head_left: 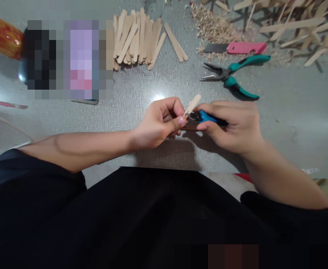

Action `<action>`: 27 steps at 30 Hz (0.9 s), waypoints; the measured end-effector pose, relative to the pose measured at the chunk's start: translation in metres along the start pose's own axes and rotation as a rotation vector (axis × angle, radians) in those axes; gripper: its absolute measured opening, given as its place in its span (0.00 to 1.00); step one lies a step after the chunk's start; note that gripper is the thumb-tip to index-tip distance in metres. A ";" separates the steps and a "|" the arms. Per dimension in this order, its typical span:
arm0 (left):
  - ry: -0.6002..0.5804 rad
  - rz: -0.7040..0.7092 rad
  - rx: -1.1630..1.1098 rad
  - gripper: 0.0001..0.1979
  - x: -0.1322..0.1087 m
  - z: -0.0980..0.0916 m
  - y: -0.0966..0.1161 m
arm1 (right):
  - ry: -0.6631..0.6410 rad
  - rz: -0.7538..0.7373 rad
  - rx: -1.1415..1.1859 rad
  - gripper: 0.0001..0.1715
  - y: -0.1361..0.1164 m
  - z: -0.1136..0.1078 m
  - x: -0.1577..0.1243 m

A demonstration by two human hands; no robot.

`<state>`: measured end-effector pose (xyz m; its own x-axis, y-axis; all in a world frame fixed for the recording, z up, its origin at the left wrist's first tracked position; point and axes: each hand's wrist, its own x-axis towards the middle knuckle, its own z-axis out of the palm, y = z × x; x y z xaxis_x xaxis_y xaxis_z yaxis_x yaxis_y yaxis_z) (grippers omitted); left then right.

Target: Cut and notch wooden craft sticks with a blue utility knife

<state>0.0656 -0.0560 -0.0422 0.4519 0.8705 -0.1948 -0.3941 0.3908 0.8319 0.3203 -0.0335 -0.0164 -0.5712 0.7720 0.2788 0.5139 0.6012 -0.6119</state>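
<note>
"Over the table's [133,93] near half, what is being held?"

"1 pale wooden stick [193,103], thin, flat and round-ended. It is pinched between the thumb and fingertips of the left hand [164,121]."

"And by the right hand [233,125]?"

"A blue tool [207,117] with dark metal jaws is clasped; its rear is hidden by the palm. The jaws are placed at the stick, just beside the left fingertips. Whether the wood is bitten cannot be told."

"How is the stick turned?"

"Its long axis is slanted, with the free end pointed right and away from the dark shirt [158,216]. The other end is covered by the left fingers."

"What is laid farther off?"

"2 flat sticks [173,42] are set in a narrow V, beside a pile [137,35] of similar smooth wood. To the right, fine shavings [214,24] are scattered, and a knife [247,48] with a pink handle is rested at their edge. Nearer, teal-gripped pliers [225,74] with tapered steel jaws are spread wide. In the far right corner, sticks are crossed in a heap [295,24]."

"And the table's surface?"

"Gray, shiny and finely textured."
</note>
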 end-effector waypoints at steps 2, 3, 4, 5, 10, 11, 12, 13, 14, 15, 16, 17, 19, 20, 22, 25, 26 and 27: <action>-0.022 -0.010 -0.008 0.35 0.000 -0.001 -0.001 | -0.002 -0.025 0.000 0.33 0.001 -0.002 0.002; -0.026 -0.010 -0.007 0.35 0.001 -0.002 -0.001 | -0.008 -0.033 0.009 0.33 0.001 -0.003 0.003; -0.026 -0.007 -0.006 0.35 0.001 -0.003 -0.002 | -0.020 -0.036 0.015 0.33 0.002 -0.004 0.003; -0.025 0.001 -0.007 0.36 0.002 -0.003 -0.003 | -0.036 -0.034 0.017 0.33 0.002 -0.006 0.004; -0.015 0.016 -0.014 0.35 0.003 -0.005 -0.005 | -0.046 -0.083 0.029 0.30 0.003 -0.010 0.004; -0.019 0.020 -0.013 0.34 0.003 -0.005 -0.005 | -0.038 -0.108 0.040 0.28 0.003 -0.010 0.004; -0.021 0.023 -0.011 0.34 0.002 -0.005 -0.006 | -0.031 -0.132 0.054 0.26 0.004 -0.010 0.004; -0.022 0.027 -0.006 0.34 0.002 -0.004 -0.006 | -0.027 -0.150 0.065 0.25 0.005 -0.010 0.004; -0.018 0.032 0.001 0.34 0.002 -0.004 -0.006 | -0.030 -0.155 0.066 0.25 0.005 -0.009 0.003; -0.016 0.036 0.010 0.34 0.002 -0.004 -0.006 | -0.039 -0.146 0.060 0.26 0.006 -0.009 0.003; -0.015 0.040 0.017 0.33 0.002 -0.004 -0.006 | -0.042 -0.138 0.050 0.28 0.006 -0.009 0.003; -0.018 0.043 0.024 0.33 0.002 -0.004 -0.006 | -0.042 -0.133 0.031 0.29 0.006 -0.008 0.003; -0.028 0.052 0.030 0.33 0.001 -0.004 -0.005 | -0.039 -0.147 -0.018 0.31 0.006 -0.008 0.003; -0.030 0.058 0.031 0.34 0.001 -0.004 -0.005 | -0.035 -0.167 -0.035 0.31 0.006 -0.008 0.003; -0.021 0.066 0.036 0.33 0.001 -0.002 -0.004 | -0.027 -0.211 -0.054 0.30 0.007 -0.008 0.003; -0.021 0.072 0.041 0.33 -0.001 -0.001 -0.005 | -0.012 -0.269 -0.033 0.27 0.008 -0.008 0.004; -0.025 0.074 0.040 0.33 -0.001 0.000 -0.006 | -0.017 -0.285 -0.020 0.27 0.009 -0.008 0.004; -0.031 0.078 0.040 0.32 -0.001 0.000 -0.006 | -0.033 -0.287 -0.013 0.27 0.009 -0.009 0.004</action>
<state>0.0676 -0.0598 -0.0472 0.4458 0.8879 -0.1135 -0.3968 0.3097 0.8641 0.3284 -0.0235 -0.0144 -0.7152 0.5625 0.4148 0.3361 0.7972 -0.5015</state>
